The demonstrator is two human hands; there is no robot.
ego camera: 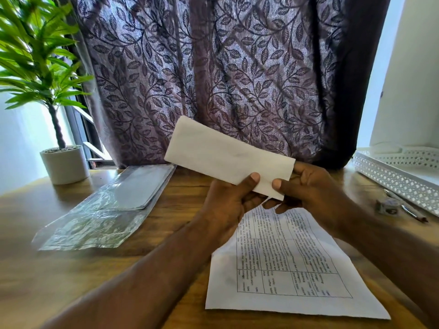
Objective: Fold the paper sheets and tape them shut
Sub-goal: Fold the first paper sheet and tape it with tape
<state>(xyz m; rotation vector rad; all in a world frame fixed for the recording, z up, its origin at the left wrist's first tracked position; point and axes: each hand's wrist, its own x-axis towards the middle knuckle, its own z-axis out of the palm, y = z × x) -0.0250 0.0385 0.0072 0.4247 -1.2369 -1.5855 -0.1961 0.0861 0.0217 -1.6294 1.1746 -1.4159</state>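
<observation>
A folded white paper sheet (221, 154) is held up above the wooden table (71, 276), slanting from upper left down to lower right. My left hand (228, 205) pinches its near end, thumb on top. My right hand (311, 188) pinches the same end from the right, thumb on the front face. Beneath both hands an unfolded printed sheet (285, 264) with a text table lies flat on the table.
A crinkled clear plastic sleeve (107, 210) lies to the left. A potted plant (64, 162) stands at the back left. At the right are a white perforated tray (399, 176), a pen (408, 210) and a small object (387, 206). A leaf-patterned curtain hangs behind.
</observation>
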